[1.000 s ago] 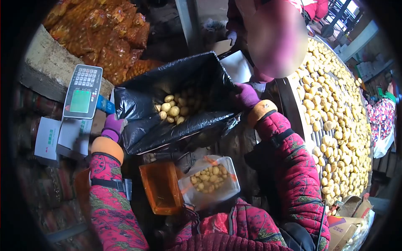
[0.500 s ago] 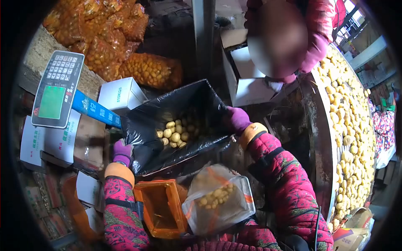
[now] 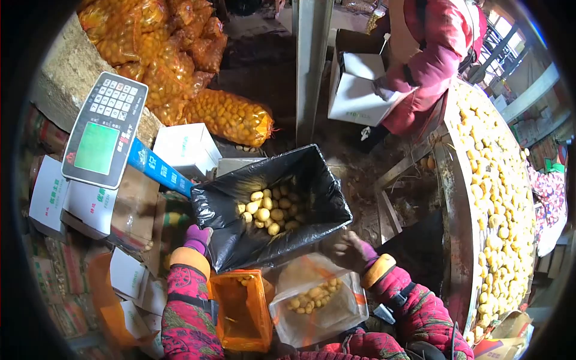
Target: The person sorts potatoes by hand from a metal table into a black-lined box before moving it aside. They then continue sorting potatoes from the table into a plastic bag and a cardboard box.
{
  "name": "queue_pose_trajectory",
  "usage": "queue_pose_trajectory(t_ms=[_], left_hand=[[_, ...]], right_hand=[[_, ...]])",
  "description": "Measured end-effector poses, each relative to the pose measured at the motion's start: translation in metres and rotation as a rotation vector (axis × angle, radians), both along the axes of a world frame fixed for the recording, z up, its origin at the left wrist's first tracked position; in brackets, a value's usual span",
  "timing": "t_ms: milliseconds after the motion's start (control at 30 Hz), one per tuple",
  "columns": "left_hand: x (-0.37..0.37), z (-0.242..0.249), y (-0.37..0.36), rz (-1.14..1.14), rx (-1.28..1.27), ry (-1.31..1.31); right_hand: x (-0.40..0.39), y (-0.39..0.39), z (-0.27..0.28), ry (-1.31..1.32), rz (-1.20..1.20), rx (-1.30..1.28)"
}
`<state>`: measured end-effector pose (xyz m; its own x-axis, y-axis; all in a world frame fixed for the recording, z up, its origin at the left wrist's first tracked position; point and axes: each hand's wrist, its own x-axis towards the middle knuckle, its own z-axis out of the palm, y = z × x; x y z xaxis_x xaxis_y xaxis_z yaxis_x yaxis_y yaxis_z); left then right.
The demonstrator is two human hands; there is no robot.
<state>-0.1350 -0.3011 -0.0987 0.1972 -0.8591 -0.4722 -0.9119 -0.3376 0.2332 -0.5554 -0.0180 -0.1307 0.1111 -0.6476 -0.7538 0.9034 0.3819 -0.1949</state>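
In the head view, a box lined with black plastic sits tilted in the middle. Several small yellow potatoes lie in its bottom. My left hand, in a purple glove, grips the box's near left corner. My right hand is off the box, below its right corner, with its gloved fingers apart and nothing seen in them. Nearest me stand an orange crate and a pale basket lined with clear plastic and holding potatoes.
A scale display on a blue post stands at left, near white cartons. Net sacks of potatoes lie behind. A co-worker handles an open white box. Potatoes cover a long table at right.
My right hand has let go of the lined box and moved down toward me. The box sits slightly lower and further right in view. The co-worker has straightened, holding the white box.
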Motion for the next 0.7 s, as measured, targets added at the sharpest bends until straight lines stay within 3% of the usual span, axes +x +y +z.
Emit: queue_pose_trajectory(t_ms=[67, 133, 267, 333, 367, 467, 533, 567, 700], left_hand=[[0.012, -0.017, -0.003, -0.023, 0.007, 0.044], [0.005, -0.013, 0.001, 0.013, -0.044, -0.007], [-0.012, 0.02, 0.006, 0.054, -0.021, 0.011], [-0.027, 0.016, 0.014, 0.097, 0.024, 0.038], [-0.031, -0.003, 0.02, 0.195, -0.021, 0.117], [-0.057, -0.017, 0.038, 0.557, 0.084, 0.46], [-0.092, 0.007, 0.06, 0.802, 0.108, 0.62], [-0.065, -0.059, 0.055, 0.71, 0.196, 0.696], [-0.104, -0.038, 0.086, 0.962, 0.155, 0.961]], right_hand=[[0.034, -0.025, 0.033, -0.007, 0.118, -0.172], [0.059, -0.058, 0.052, 0.062, 0.051, -0.172], [0.053, -0.097, -0.008, -0.061, -0.179, -0.284], [0.045, -0.128, 0.042, 0.23, -0.081, -0.14], [0.036, -0.145, -0.002, 0.226, -0.135, -0.362], [0.031, -0.176, -0.011, 0.459, -0.183, -0.343], [0.031, -0.178, -0.008, 0.677, -0.077, -0.457], [0.037, -0.18, -0.054, 0.906, -0.086, -0.449], [0.07, -0.133, -0.016, 0.983, 0.145, -0.298]])
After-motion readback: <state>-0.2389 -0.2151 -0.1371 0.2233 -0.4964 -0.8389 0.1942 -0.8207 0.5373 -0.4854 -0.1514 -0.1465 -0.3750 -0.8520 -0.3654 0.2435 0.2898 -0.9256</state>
